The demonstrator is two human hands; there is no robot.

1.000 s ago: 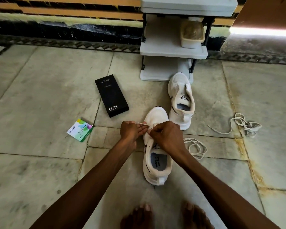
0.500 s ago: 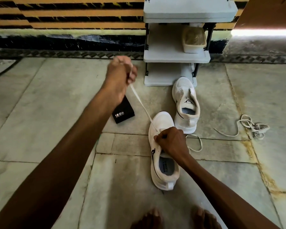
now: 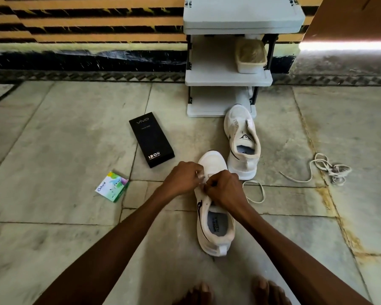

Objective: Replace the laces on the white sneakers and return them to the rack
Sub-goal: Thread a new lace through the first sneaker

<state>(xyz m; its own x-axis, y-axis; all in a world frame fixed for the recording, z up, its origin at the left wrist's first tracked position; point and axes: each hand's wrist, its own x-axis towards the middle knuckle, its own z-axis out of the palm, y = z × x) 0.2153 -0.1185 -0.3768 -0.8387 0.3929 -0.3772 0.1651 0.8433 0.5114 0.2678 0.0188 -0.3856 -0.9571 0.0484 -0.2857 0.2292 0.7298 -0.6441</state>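
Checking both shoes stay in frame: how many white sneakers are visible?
2. The near sneaker lies on the floor under the left hand and right hand; the far sneaker stands just in front of the rack. None shows on its shelves.

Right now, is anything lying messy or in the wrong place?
A tangled lace lies loose on the floor, right of the far sneaker. That sneaker stands before the rack, not on it. A black box and a small packet lie there too.

Arms stretched forward, left hand (image 3: 180,179) and right hand (image 3: 226,191) together, fingers pinching lace (image 3: 212,174)
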